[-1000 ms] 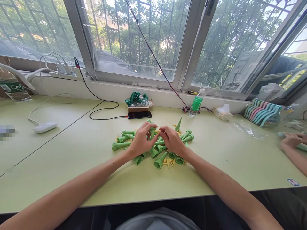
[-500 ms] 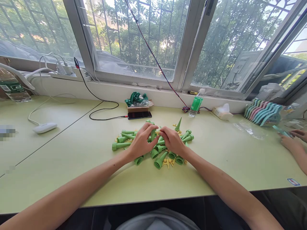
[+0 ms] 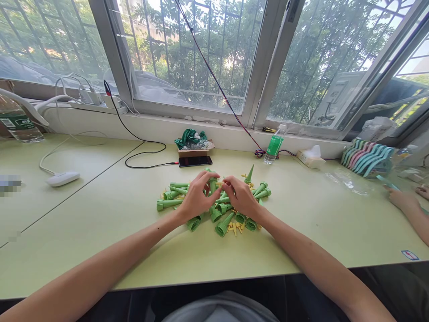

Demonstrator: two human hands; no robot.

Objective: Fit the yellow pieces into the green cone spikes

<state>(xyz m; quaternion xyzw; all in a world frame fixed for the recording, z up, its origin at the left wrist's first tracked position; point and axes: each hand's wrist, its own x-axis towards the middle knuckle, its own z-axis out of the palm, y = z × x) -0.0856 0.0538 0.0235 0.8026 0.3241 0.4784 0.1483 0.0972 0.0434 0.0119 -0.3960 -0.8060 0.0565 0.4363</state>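
The left hand (image 3: 198, 197) is closed around a cone (image 3: 213, 184), the right hand (image 3: 241, 197) pinches a peg (image 3: 219, 184), both over the bench (image 3: 208, 261). Likely light, stiff plastic; the cone's wide end should grip best.

Green cones (image 3: 225, 224), yellow pieces (image 3: 235, 226), phone (image 3: 195, 161) on table (image 3: 335, 219)

A black phone (image 3: 195, 161) lies on the pale green tabletop (image 3: 100, 214), plugged into a black cable (image 3: 147, 153), just in front of a small open box (image 3: 192, 153) holding crumpled green plastic (image 3: 189, 137). To the right stand a green-labelled bottle (image 3: 274, 146) and a tissue box (image 3: 311, 160); farther right is a row of pastel plastic pieces (image 3: 367, 157). A rounded white device (image 3: 63, 179) lies at left. Leafy trees (image 3: 304, 67) show through the windows (image 3: 266, 62).
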